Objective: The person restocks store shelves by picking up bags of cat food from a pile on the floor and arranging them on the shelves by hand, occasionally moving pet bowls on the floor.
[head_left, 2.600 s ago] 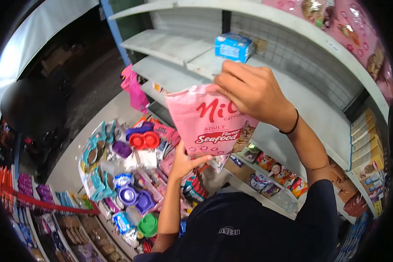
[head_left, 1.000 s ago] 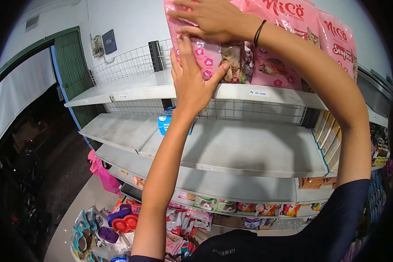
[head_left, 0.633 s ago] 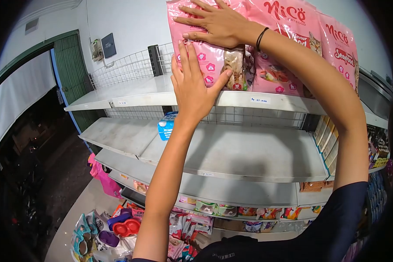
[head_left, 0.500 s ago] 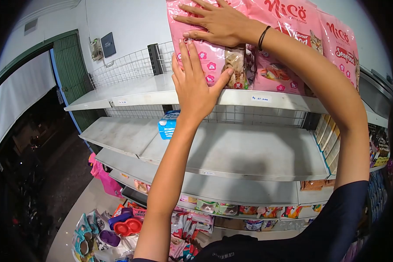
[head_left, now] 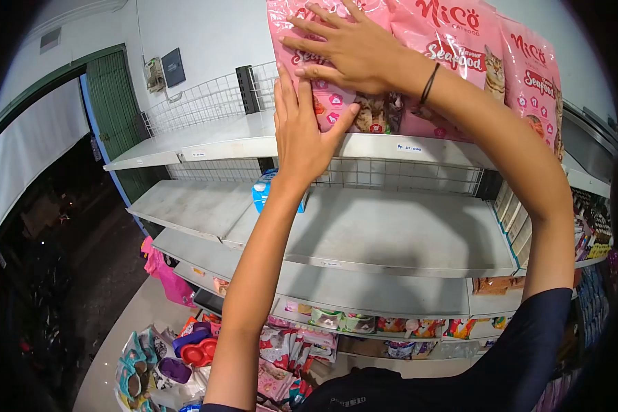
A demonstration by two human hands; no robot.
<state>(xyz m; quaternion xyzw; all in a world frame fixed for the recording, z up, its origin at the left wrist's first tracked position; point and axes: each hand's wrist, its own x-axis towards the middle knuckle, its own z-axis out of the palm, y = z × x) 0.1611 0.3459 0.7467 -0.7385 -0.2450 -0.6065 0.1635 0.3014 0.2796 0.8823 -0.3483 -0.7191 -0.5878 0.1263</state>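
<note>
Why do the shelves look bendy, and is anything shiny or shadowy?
Head view: a wide lens probably curves the pale grey metal shelves; head view: soft shadows darken some; head view: glints show on the pink plastic cat-food bags.

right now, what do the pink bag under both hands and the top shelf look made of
Pink bag: probably plastic film, glossy, going by its glints and creases. Top shelf: likely painted metal, off-white and satin, judging by its smooth, thin front edge.
</note>
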